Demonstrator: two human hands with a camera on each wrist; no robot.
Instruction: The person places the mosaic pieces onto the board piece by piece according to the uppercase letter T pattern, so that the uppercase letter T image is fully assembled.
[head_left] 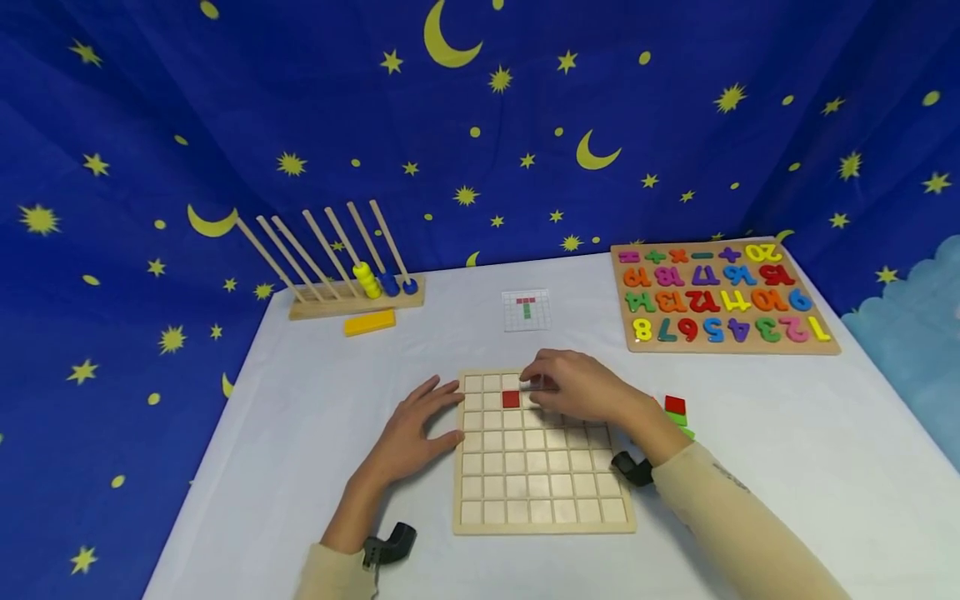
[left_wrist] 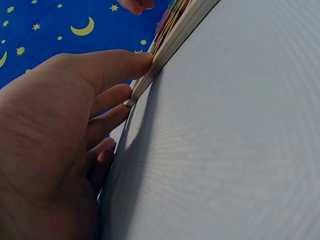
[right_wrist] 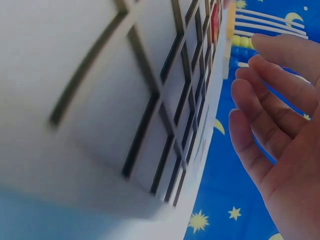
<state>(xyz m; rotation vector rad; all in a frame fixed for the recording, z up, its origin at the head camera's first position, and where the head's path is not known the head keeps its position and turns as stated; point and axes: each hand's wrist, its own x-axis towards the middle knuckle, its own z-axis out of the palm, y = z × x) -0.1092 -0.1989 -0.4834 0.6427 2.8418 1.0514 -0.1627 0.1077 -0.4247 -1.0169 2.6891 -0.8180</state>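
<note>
The left hand (head_left: pixel 417 427) lies flat, fingers straight against the left edge of the wooden grid board (head_left: pixel 542 492) on the worktop (head_left: pixel 300 392). The right hand (head_left: pixel 577 390), fingers relaxed, hovers over the board's upper rows beside a red tile (head_left: pixel 511 399). The number puzzle (head_left: pixel 720 293) reads 1 to 20.

Number puzzle board (head_left: pixel 825 343), far right on desk (head_left: pixel 300 400), seen upside down from head view:
- nearest row, coloured digits reading right to left 1, 2, 3, 4, 5, 6, 7, 8.
- second row: 9, 10, 11, 12, 13, 14.
- third row: 15, 16, 17, 18, 19.
- farthest row: yellow 20, then signs: plus, minus, times, another plus, equals.

Small grid card (head_left: pixel 527 310) at desk middle: red bar over green stem, forming letter-T shape.

No other text, brand or label legible.
</note>
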